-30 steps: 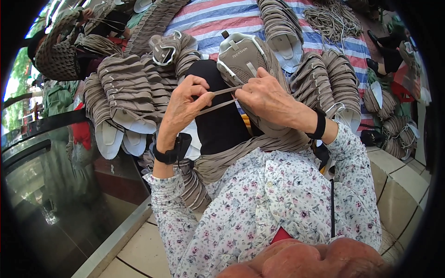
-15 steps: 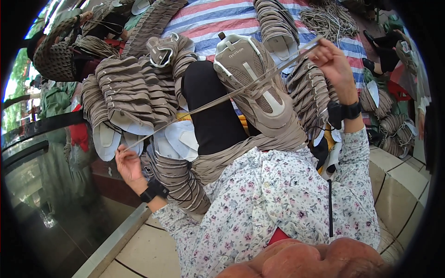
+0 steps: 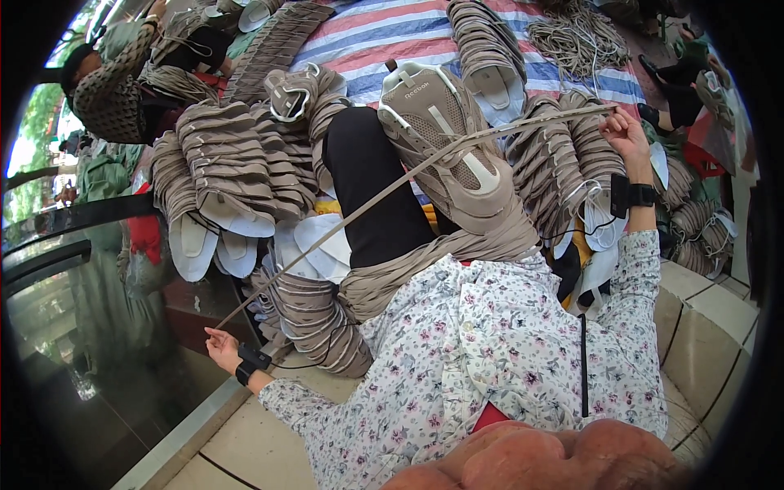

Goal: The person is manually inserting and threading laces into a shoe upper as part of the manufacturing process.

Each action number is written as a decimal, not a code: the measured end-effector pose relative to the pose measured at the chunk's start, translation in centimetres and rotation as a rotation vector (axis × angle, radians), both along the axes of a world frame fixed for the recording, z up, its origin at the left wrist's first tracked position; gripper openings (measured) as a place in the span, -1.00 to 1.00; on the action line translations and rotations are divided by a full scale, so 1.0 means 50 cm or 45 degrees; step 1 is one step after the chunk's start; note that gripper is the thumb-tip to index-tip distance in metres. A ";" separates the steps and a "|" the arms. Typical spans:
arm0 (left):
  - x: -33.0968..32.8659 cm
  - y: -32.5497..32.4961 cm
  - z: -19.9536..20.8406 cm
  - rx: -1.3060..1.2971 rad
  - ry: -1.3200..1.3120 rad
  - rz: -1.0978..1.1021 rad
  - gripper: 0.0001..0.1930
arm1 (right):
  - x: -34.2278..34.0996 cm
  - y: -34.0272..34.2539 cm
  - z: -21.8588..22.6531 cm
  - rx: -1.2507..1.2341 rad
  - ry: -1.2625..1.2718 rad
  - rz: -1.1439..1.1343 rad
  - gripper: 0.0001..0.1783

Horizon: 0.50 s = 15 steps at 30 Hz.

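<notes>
A taupe sneaker upper (image 3: 482, 204) rests on my lap, its toe toward me and its heel away. A long flat taupe shoelace (image 3: 367, 207) passes through the upper's eyelets and is stretched out to both sides. My left hand (image 3: 225, 351), low at the left, pinches one end. At the upper right my right hand (image 3: 627, 137) has its fingers curled at the lace's other side, where the strands run together. A thick bundle of similar laces (image 3: 441, 269) lies across my lap beneath the toe.
Stacked uppers (image 3: 233, 163) stand at the left, with another stack (image 3: 314, 318) beside my left thigh. More stacks (image 3: 547, 155) stand to the right. Beyond lie a striped sheet (image 3: 376, 41) and a lace pile (image 3: 580, 41). A dark glass panel (image 3: 98, 327) borders the left. Other people sit nearby.
My hands have spread farther apart: the left moved down toward me, the right outward and slightly down. The lace is drawn out longer and straighter across the upper.
</notes>
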State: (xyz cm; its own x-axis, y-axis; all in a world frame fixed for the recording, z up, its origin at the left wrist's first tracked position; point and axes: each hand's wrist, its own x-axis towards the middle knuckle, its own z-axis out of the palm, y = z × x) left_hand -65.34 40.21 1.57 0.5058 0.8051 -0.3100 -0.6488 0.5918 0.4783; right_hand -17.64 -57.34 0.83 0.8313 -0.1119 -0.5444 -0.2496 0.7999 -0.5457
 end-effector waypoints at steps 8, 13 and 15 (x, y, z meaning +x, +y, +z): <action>0.015 -0.028 0.033 0.432 0.514 0.394 -0.70 | -0.036 -0.113 -0.062 -0.261 -0.007 -0.200 -0.60; 0.042 -0.007 0.091 0.293 0.331 0.340 -0.68 | -0.110 -0.450 -0.166 -0.308 -0.009 -0.129 -0.80; 0.020 0.004 0.086 0.349 0.537 0.476 -0.71 | -0.108 -0.487 -0.180 -0.242 0.059 -0.116 -0.91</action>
